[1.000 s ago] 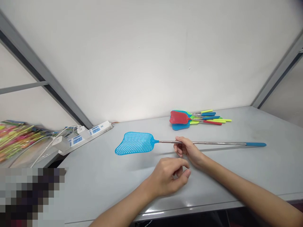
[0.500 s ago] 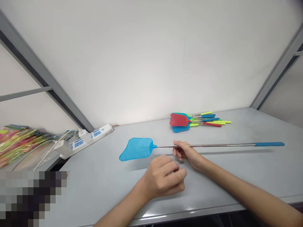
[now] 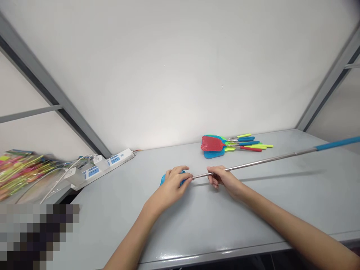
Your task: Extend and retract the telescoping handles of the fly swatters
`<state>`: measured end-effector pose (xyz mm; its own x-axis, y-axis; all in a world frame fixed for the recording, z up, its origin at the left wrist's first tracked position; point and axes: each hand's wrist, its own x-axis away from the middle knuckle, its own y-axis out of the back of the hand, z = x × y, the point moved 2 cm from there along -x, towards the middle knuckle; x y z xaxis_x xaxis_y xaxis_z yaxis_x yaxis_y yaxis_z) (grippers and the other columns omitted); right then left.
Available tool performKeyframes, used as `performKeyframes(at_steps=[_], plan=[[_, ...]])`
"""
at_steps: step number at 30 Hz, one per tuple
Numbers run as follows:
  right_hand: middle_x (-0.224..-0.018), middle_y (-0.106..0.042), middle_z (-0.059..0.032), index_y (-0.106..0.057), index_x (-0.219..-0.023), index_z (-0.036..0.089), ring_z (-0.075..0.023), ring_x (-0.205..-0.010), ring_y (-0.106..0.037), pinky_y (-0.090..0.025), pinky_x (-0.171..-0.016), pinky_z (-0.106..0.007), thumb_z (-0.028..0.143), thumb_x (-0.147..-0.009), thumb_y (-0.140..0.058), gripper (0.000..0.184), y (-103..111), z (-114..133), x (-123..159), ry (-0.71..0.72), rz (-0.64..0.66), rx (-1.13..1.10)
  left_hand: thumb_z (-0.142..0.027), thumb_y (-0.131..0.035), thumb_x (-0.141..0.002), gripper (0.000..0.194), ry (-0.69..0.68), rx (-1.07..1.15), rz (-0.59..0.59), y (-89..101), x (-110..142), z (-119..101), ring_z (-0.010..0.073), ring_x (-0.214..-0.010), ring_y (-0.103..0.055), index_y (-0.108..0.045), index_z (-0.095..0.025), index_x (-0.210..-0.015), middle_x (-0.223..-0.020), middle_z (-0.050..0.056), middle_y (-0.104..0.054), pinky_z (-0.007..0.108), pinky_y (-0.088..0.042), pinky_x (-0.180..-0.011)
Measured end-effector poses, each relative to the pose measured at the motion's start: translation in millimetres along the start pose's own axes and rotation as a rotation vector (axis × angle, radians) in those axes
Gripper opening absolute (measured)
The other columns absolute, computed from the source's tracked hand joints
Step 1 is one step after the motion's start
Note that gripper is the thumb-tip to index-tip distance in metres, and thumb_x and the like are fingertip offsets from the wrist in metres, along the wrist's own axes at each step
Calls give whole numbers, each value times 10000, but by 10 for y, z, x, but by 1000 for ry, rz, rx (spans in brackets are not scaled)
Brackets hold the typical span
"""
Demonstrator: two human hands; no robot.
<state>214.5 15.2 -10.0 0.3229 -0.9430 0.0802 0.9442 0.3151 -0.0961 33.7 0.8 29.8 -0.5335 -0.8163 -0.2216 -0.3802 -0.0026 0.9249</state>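
Both my hands are on a blue fly swatter (image 3: 261, 161) with a long, extended metal shaft. My left hand (image 3: 174, 183) covers most of its perforated blue head, and the thumb and fingers pinch the neck where head meets shaft. Only edges of the head show around the fingers. My right hand (image 3: 222, 178) is closed around the shaft a short way to the right. From there the shaft slants up over the table to the blue handle, whose end runs out of view at the right edge.
Several fly swatters (image 3: 212, 143) in red, blue and green-yellow lie piled by the wall on the grey table (image 3: 213, 232). A white power strip (image 3: 115, 159) with plugs and cables sits at the left edge. Beyond it are colourful bagged items (image 3: 30, 168).
My left hand has moved up and left from in front of the swatter onto its head and neck. The swatter's handle end has swung upward; my right hand keeps its hold.
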Motion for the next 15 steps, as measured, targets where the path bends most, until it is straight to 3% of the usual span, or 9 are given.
performKeyframes(at_steps=[4,7,11,15], plan=[[-320,-347,23,-529,-411,127,-78,-350,-378,-289,-416,-212,331,-746,-414,408,4,-33,-34,2,46,38,-233,-349,-826,243,-114,36,87,-17,0,-83,134,-806,-502,-546,-190,-690,-830,-3,-564,422,-220,-923],[-301,-360,17,-513,-390,130,-78,-331,-371,-287,-407,-211,322,-749,-402,422,22,-60,-59,2,57,20,-192,-341,-821,239,-173,66,135,-55,-11,-129,108,-643,-483,-484,-179,-630,-602,-36,-502,353,-303,-850],[-316,-402,-5,-490,-364,124,-91,-331,-410,-286,-403,-218,318,-773,-355,472,66,-46,-46,-19,169,-29,-214,-296,-844,253,-168,75,108,-71,-18,-182,121,-635,-446,-408,-181,-620,-598,-22,-470,263,-360,-663],[-340,-415,-7,-448,-371,137,-109,-325,-428,-294,-382,-231,326,-790,-319,478,88,-55,-8,-71,356,-154,-217,-262,-860,257,-183,7,68,-71,-9,-214,117,-592,-393,-333,-180,-615,-579,-27,-420,265,-336,-649]])
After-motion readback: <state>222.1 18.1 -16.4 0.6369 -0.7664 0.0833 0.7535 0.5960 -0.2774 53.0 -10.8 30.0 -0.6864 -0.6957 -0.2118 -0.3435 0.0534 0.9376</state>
